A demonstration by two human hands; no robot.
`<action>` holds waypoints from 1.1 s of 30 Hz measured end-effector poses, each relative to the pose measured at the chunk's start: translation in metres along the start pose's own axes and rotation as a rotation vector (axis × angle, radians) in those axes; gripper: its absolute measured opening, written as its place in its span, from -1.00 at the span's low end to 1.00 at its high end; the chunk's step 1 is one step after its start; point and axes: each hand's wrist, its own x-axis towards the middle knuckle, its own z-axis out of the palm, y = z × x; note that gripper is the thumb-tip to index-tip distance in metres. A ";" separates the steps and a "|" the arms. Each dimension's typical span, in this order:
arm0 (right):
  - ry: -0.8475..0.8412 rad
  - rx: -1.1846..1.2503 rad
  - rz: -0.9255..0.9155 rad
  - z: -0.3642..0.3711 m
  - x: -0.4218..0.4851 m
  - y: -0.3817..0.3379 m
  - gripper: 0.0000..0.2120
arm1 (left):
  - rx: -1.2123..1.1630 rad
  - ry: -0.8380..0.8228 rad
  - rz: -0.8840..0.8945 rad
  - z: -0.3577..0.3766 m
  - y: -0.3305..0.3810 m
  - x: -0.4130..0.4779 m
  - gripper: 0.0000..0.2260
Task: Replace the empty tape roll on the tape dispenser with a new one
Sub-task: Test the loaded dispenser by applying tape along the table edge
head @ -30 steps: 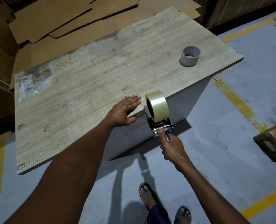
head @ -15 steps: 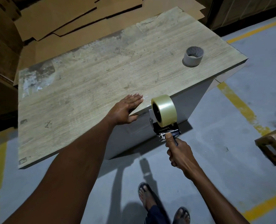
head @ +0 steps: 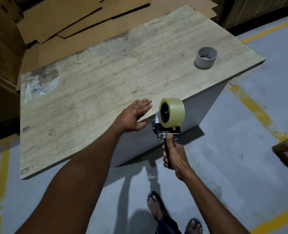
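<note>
The right hand (head: 174,155) is clenched around the handle of the tape dispenser (head: 166,130) and holds it just off the near edge of the counter (head: 92,81), with the thumb pressed on top near the metal part. A new roll of clear tape (head: 172,112) sits on the spindle of the dispenser, above the handle. The left hand (head: 134,116) is released, fingers flat and straight, and lies on the counter at the same near edge, just beside the dispenser; it grasps nothing. The empty tape roll (head: 206,58), a grey cardboard core, stands on the counter near its far right corner, well apart from the dispenser. Behind the counter lie flat cardboard sheets (head: 75,19).
</note>
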 end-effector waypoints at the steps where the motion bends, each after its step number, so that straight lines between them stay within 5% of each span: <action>1: 0.004 0.022 0.008 0.001 0.000 0.002 -0.41 | 0.000 0.002 -0.001 0.000 0.001 0.000 -0.28; 33: 0.036 0.287 0.156 0.009 -0.001 -0.003 -0.36 | 0.059 -0.075 -0.020 -0.003 0.008 0.001 -0.17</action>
